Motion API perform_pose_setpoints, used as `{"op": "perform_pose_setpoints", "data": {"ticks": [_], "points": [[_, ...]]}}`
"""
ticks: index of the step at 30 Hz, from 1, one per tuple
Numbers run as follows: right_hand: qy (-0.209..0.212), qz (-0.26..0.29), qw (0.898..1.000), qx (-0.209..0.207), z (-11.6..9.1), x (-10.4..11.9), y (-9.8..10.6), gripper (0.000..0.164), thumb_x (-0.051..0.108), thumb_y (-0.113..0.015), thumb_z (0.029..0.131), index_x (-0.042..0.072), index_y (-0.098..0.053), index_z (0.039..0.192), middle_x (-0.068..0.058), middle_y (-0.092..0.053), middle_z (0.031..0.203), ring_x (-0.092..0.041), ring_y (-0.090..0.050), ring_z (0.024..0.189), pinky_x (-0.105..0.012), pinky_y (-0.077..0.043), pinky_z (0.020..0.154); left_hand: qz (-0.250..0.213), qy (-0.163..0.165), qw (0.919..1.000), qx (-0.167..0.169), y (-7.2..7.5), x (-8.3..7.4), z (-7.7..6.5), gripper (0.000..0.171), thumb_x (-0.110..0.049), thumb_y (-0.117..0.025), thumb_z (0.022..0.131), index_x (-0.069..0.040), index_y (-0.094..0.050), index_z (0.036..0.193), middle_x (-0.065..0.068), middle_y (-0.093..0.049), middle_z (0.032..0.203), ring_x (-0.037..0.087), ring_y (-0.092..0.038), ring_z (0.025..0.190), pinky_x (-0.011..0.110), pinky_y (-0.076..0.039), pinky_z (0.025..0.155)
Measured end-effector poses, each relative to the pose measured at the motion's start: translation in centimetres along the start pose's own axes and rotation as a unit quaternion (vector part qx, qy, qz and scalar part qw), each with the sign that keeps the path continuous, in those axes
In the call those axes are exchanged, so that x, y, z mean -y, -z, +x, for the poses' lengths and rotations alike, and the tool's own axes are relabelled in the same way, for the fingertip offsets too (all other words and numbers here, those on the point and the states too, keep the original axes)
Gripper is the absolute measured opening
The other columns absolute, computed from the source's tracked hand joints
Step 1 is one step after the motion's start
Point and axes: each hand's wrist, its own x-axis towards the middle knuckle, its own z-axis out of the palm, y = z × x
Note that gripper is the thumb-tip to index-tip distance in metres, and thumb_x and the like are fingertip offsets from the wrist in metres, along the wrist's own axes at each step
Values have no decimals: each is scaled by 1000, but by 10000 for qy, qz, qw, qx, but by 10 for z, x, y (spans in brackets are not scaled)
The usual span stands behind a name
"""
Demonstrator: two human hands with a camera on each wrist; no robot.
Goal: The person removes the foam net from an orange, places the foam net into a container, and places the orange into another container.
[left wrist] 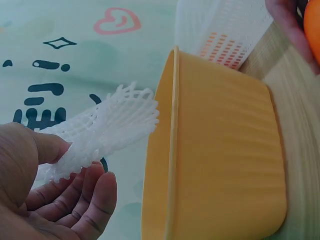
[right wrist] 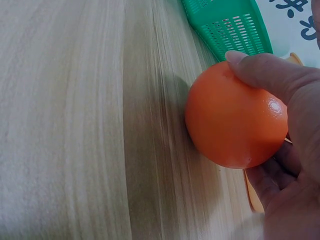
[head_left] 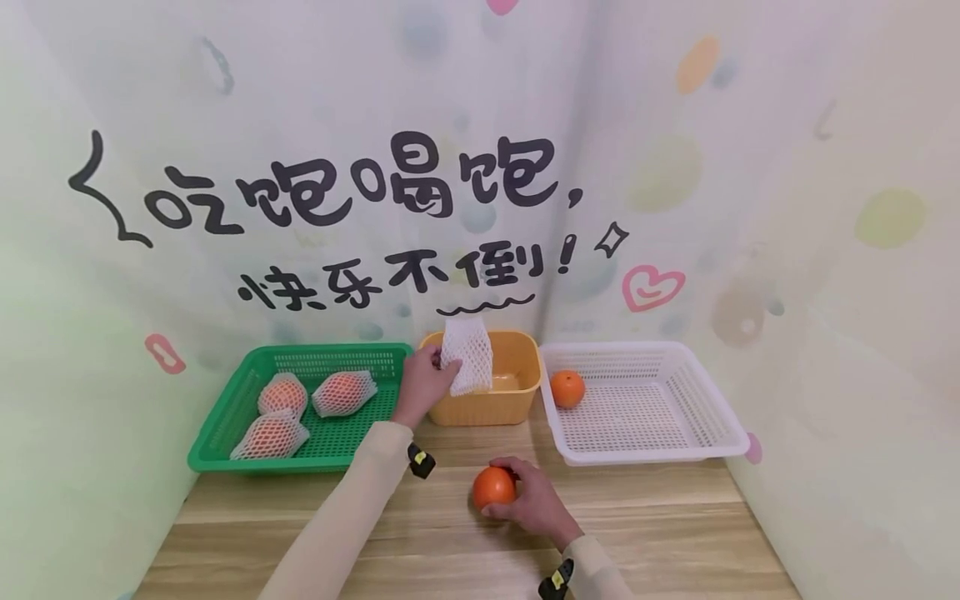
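My left hand (head_left: 427,382) pinches a white foam fruit net (head_left: 468,357) between thumb and fingers, above the near left rim of the yellow bin (head_left: 483,409). In the left wrist view the foam net (left wrist: 107,125) looks limp, with nothing round inside, and its loose end reaches the bin's rim. My right hand (head_left: 534,500) grips a bare orange (head_left: 493,490) low over the wooden table, in front of the bin. The right wrist view shows the thumb on one side of the orange (right wrist: 235,117) and fingers on the other.
A green basket (head_left: 225,417) on the left holds three net-wrapped fruits (head_left: 345,392). On the right stands a white basket (head_left: 645,457) with one bare orange (head_left: 567,389) at its left side. Behind the containers rises a printed curtain (head_left: 337,108).
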Motion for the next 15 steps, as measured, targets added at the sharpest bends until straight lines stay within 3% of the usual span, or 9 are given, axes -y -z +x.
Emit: {"op": "perform_pose_setpoints", "data": {"ticks": [7, 15], "points": [[-107, -56, 9999, -18, 1, -2, -1, 73, 36, -92, 75, 13, -60, 137, -6, -63, 133, -23, -61, 113, -47, -54, 97, 512, 75, 9986, 146, -8, 2, 23, 21, -23, -70, 95, -5, -70, 104, 8, -68, 87, 18, -59, 74, 25, -47, 63], [-145, -27, 9999, -21, 1, -2, -2, 73, 33, -92, 75, 12, -60, 136, -8, -63, 132, -24, -61, 113, -49, -53, 97, 855, 318, 9949, 436, -17, 7, 34, 22, -21, -72, 93, -1, -69, 101, 12, -69, 89, 21, -59, 76, 28, -47, 64]]}}
